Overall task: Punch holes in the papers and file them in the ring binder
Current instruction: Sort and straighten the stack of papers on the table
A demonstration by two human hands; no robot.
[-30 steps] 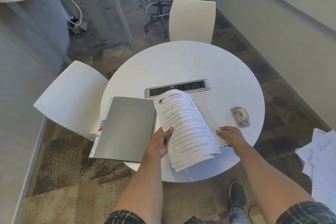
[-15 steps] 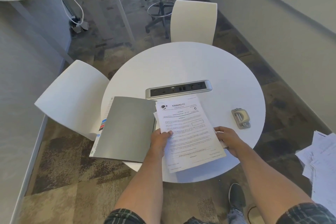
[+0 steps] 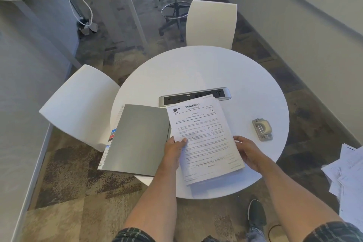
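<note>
Farthest left we see a white chair (image 3: 78, 104) tucked against the round white table (image 3: 206, 68). Next comes the grey ring binder (image 3: 140, 139), lying closed on the table's left edge with its near corner hanging past the rim and coloured tabs showing along its left side. Just right of it, our left hand (image 3: 174, 148) grips the left edge of the stack of papers (image 3: 204, 139), thumb curled over the printed top sheet and fingers hidden beneath. The stack's far end covers part of the power strip (image 3: 222, 93) set into the tabletop. Our right hand (image 3: 246, 150) holds the stack's right edge, fingers curled round it. Further right, well apart from the papers, the hole punch (image 3: 262, 129) sits on the table. Loose sheets (image 3: 349, 175) lie at the far right.
</note>
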